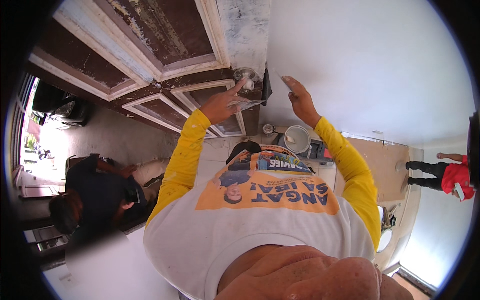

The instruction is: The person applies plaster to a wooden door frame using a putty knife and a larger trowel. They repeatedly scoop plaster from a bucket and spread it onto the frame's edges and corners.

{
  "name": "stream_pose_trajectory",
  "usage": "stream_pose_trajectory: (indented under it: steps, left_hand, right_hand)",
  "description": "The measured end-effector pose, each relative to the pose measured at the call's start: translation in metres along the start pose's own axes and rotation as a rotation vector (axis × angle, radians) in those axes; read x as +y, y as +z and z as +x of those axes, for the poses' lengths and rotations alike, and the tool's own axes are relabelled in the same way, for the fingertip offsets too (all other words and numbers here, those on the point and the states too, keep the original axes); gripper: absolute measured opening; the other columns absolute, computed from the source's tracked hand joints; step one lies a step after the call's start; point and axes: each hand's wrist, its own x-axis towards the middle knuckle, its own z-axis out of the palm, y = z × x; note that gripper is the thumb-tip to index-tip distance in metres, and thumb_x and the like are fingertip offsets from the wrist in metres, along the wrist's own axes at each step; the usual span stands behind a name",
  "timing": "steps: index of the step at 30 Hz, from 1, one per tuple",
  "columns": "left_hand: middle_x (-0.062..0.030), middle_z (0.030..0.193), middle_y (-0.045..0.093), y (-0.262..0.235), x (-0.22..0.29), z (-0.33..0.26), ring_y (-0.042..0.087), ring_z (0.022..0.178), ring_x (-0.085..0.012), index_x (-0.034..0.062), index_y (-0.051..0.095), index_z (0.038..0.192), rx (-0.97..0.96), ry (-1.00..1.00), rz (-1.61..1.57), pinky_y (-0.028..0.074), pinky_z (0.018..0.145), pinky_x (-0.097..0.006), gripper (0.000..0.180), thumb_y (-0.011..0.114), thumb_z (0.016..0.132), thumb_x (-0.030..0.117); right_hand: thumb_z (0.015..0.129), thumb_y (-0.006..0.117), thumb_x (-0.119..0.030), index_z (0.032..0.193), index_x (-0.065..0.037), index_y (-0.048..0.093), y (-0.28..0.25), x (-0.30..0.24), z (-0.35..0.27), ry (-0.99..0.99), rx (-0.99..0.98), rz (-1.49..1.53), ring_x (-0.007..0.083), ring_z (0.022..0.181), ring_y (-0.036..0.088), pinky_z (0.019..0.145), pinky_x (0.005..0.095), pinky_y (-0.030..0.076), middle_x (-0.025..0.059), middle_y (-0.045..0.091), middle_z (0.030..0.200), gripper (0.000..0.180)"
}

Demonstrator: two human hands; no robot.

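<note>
My left hand (219, 107) is closed on a thin flat putty scraper (246, 104) smeared with white. Its index finger stretches up to the round doorknob (248, 85) on the worn brown-and-white panelled door (165, 77); whether it touches the knob I cannot tell. On the other side of the door's edge, my right hand (303, 102) grips a second thin flat scraper (281, 79) in front of the white wall (350, 65). A dark pointed piece (267, 89) shows at the door's edge between the hands.
Below my hands stand a round pail (297, 139), a small can (268, 130) and a dark toolbox (318, 150) on the floor. A person in dark clothes (102, 185) is at the left, another in a red shirt (456, 175) at the far right.
</note>
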Motion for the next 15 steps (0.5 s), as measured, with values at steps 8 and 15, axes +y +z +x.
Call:
stream_pose_trajectory:
  steps: [8,15]
  left_hand:
    - [-0.0101,0.157,0.042,-0.037,-0.016,0.006,0.039,0.144,-0.0226,0.0017,0.047,0.147,-0.106,0.103,-0.265,0.028,0.118,-0.036,0.065,0.067,0.096,0.036]
    - [-0.0114,0.132,0.063,-0.056,0.003,0.016,0.059,0.12,-0.0199,-0.0015,0.055,0.14,-0.232,0.071,-0.53,0.042,0.106,-0.033,0.056,0.074,0.091,0.018]
  right_hand:
    - [0.081,0.062,0.008,0.11,-0.001,0.073,-0.014,-0.012,0.015,0.187,-0.154,-0.033,0.0371,0.104,0.064,0.092,0.0385,0.051,0.0194,0.069,0.11,0.033]
    - [0.093,0.062,0.001,0.127,-0.007,0.065,-0.089,-0.058,0.039,-0.002,0.12,0.015,0.0189,0.107,0.066,0.095,0.0297,0.054,0.0075,0.069,0.122,0.035]
